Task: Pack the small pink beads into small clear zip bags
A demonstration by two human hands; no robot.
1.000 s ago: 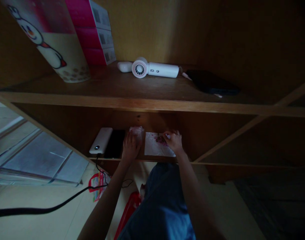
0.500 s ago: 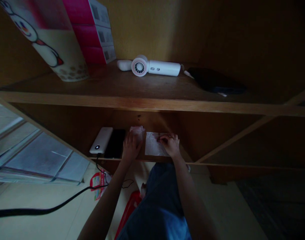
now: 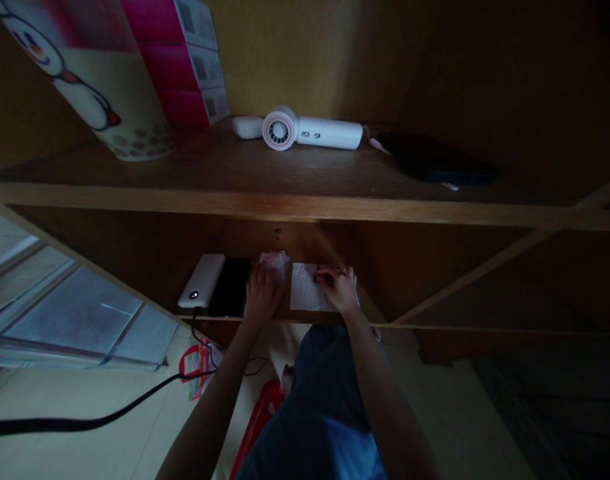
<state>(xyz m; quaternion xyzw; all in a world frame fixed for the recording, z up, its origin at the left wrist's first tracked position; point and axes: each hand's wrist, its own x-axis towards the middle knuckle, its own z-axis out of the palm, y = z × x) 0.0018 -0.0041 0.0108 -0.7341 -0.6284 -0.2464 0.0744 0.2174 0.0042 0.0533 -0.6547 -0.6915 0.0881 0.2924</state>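
Note:
On the lower shelf, my left hand [image 3: 263, 293] lies with its fingers stretched over a small clear, pinkish plastic packet [image 3: 275, 259]. To its right, a white sheet [image 3: 305, 293], perhaps paper, lies flat. My right hand [image 3: 341, 289] rests over the right part of this sheet, thumb and fingertips pinched together near its upper middle. Small dark reddish bits seem to be at those fingertips, but they are too small and dim to name. A dark flat phone-like slab [image 3: 229, 287] is just left of my left hand.
A white power bank [image 3: 203, 280] with a cable lies at the lower shelf's left. On the upper shelf are a bubble tea cup [image 3: 135, 100], pink boxes [image 3: 177, 67], a white handheld fan [image 3: 329, 133] and a dark object [image 3: 435, 159]. The upper shelf edge [image 3: 305, 201] overhangs my hands.
The fingertips of my right hand have shifted slightly left over the white sheet, covering more of the reddish bits. My left hand stays on the packet. The view has tilted a little.

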